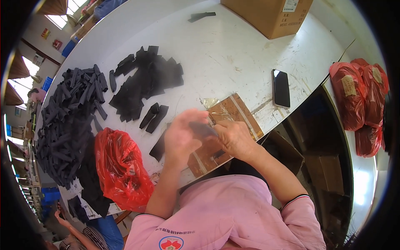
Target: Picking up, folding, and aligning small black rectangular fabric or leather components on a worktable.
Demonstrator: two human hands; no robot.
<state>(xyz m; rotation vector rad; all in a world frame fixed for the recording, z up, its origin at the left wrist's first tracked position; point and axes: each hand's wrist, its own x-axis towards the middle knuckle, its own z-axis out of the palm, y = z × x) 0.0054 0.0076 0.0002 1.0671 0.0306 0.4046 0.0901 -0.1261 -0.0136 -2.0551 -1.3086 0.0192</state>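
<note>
The right hand's (234,136) grip looks clamped on one end of a dark cloth piece (203,130), held over the brown board (234,107). The left hand (181,135) is blurred; I cannot tell whether its grip closes. Uneven tension could skew the cloth; a sweeping left forearm could shift the dark strip (158,149) beside it on the table (233,52).

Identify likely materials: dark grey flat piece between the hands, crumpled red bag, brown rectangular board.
Dark grey flat piece: probably matte fabric or thin foam; little sheen, but blur leaves it open.
Crumpled red bag: thin glossy plastic film, from sharp highlights and creases.
Brown rectangular board: possibly wood or fibreboard, dull, worn-looking; straight, stiff-looking edges, not conclusive.
</note>
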